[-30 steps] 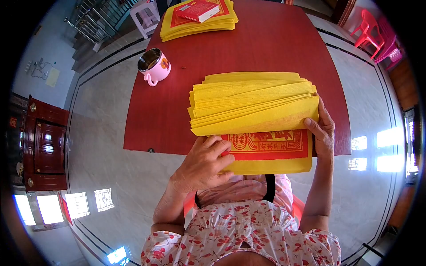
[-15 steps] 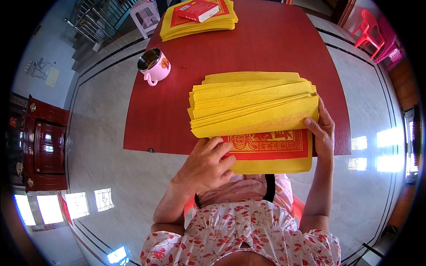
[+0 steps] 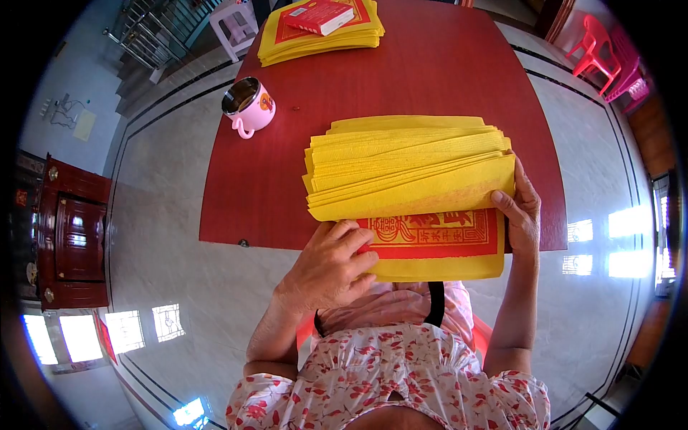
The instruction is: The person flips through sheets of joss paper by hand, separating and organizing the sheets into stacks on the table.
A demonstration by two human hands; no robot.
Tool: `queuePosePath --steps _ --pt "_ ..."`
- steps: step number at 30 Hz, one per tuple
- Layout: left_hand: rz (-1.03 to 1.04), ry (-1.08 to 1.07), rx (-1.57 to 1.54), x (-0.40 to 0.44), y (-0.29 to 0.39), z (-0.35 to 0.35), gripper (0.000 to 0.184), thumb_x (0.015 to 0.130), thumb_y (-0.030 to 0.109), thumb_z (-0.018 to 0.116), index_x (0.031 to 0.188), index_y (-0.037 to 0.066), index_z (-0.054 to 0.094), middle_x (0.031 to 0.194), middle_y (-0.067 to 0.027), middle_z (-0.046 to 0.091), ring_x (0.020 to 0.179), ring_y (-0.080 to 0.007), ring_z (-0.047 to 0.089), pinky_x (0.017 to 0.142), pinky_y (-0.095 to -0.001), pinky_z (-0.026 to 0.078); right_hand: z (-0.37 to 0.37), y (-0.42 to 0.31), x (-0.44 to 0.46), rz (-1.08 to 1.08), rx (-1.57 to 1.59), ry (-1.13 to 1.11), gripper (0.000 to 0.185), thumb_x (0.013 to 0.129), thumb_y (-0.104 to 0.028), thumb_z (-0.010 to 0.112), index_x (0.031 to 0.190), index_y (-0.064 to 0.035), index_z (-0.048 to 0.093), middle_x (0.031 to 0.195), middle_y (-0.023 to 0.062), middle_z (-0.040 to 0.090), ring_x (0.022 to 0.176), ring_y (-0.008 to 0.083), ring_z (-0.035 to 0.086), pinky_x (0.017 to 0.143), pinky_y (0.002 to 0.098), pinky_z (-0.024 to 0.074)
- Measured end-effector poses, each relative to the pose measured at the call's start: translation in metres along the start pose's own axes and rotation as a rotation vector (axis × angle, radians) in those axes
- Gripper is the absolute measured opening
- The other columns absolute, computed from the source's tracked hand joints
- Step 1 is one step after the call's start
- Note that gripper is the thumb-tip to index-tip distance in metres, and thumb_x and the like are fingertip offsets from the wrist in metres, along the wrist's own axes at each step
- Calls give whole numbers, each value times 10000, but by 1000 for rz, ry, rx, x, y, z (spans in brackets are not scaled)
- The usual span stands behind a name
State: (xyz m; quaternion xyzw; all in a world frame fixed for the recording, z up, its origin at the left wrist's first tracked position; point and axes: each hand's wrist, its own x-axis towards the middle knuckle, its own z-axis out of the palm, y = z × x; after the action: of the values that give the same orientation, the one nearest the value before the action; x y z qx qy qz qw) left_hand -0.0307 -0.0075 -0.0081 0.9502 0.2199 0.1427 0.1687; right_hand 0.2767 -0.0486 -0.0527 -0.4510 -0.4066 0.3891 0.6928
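A thick sheaf of yellow paper lies fanned near the table's front edge, its sheets folded over. Below its fold shows a sheet printed with red and gold characters, reaching past the table edge over my lap. My right hand grips the right side of the sheaf, thumb on top and fingers behind. At the left end of the printed sheet, my left hand is closed with curled fingers on the paper's edge. Its thumb is mostly hidden.
A pink mug with liquid inside stands on the red table, left of the sheaf. Farther back lies another yellow paper stack with a red book on top. Plastic chairs stand at the far right.
Almost nothing differs. The fingers of my left hand have shifted very slightly at the paper's edge; my right hand and the sheaf stay in place.
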Motion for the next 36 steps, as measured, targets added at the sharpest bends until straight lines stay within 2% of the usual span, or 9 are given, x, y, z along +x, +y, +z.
queuePosePath --steps 8,11,16,19,23,28,36 --pt "22 -4 -75 -8 -10 -13 259 645 134 724 880 49 660 1032 -108 564 1007 -264 514 873 -386 426 1 -2 0 20 22 2 574 779 -46 678 1308 -62 456 1229 126 560 1080 167 571 859 329 511" --pt "-91 16 -104 -20 -19 -24 300 635 125 733 917 47 663 1037 -110 565 1015 -279 519 885 -385 423 2 -2 0 15 17 10 587 775 -43 682 1312 -53 447 1243 130 548 1101 175 558 888 331 494" --pt "-171 -95 -55 -21 -18 -26 488 633 128 738 1100 63 610 1183 -135 495 1094 -310 469 924 -396 403 2 0 1 -32 10 15 591 781 -48 678 1322 -91 446 1253 108 545 1101 170 557 896 330 488" --pt "-163 -125 -34 -21 -17 -27 533 635 109 724 1146 67 578 1223 -143 460 1124 -318 447 942 -396 390 -1 3 1 -47 -2 12 604 799 -41 657 1347 -123 417 1247 94 552 1101 154 555 870 323 505" --pt "-185 -107 -46 -27 -24 -30 520 640 83 702 1144 60 576 1212 -139 470 1118 -317 452 950 -391 382 3 -1 1 -8 51 19 618 814 -54 646 1367 -138 385 1232 92 562 1075 152 570 846 322 518" --pt "-252 -97 -89 -26 -26 -32 489 651 52 677 1130 52 581 1163 -130 495 1077 -299 467 930 -389 386 1 1 2 -18 -70 46 611 827 -97 643 1374 -139 374 1192 87 585 1000 145 606 821 324 530" --pt "-274 -83 -54 -27 -31 -26 497 646 89 712 1128 67 592 1148 -108 510 1043 -286 472 920 -384 383 3 -1 2 -32 -123 50 601 811 -137 671 1351 -123 409 1160 88 606 979 144 614 802 319 536"
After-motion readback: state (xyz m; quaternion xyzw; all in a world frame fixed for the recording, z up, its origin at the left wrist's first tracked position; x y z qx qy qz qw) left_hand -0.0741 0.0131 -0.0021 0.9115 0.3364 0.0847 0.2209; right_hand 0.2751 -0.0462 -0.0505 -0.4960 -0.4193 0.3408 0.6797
